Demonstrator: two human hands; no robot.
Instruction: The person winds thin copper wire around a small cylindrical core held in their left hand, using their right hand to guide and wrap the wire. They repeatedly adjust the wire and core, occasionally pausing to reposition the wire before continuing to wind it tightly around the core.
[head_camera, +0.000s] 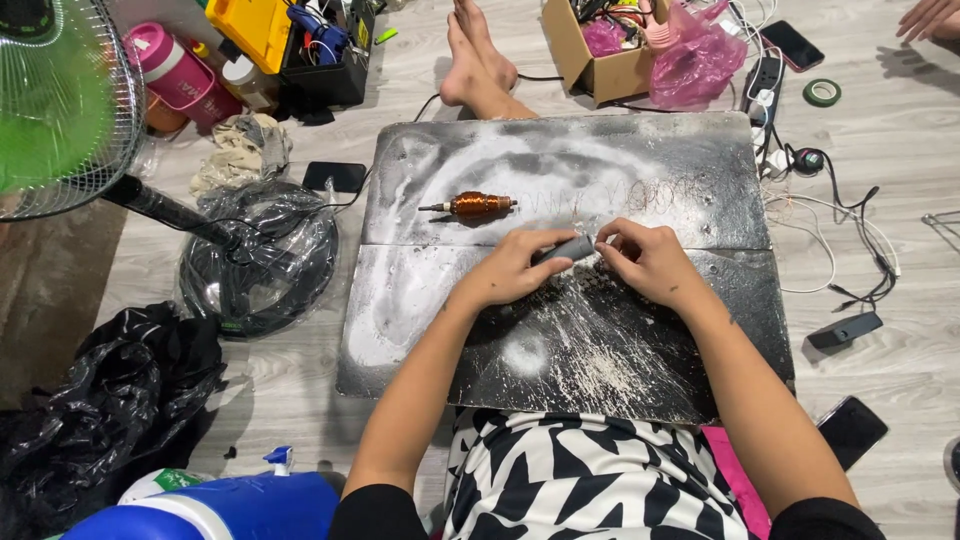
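both hands pinch one small grey cylinder (568, 248), a sleeve or tube by the look of it. left hand (510, 270) is closed round its lower end, right hand (650, 262) has fingertips clamped on the upper end. part sits low over the middle of the dark work board (700, 160), just above the seam between its two panels, tilted up toward the right.

copper-wound armature (474, 205) lies loose on the far panel, well apart from both hands, shaft pointing left. board is smeared with white dust and scratch marks, heaviest below the hands.

my read for doing this well: keep wrists down on the board for support, hold the left grip firm and let the right fingertips do the fine work at the end. short controlled moves; the part is small and smooth, likely to slip. can't tell what the right fingers work on, it's hidden.
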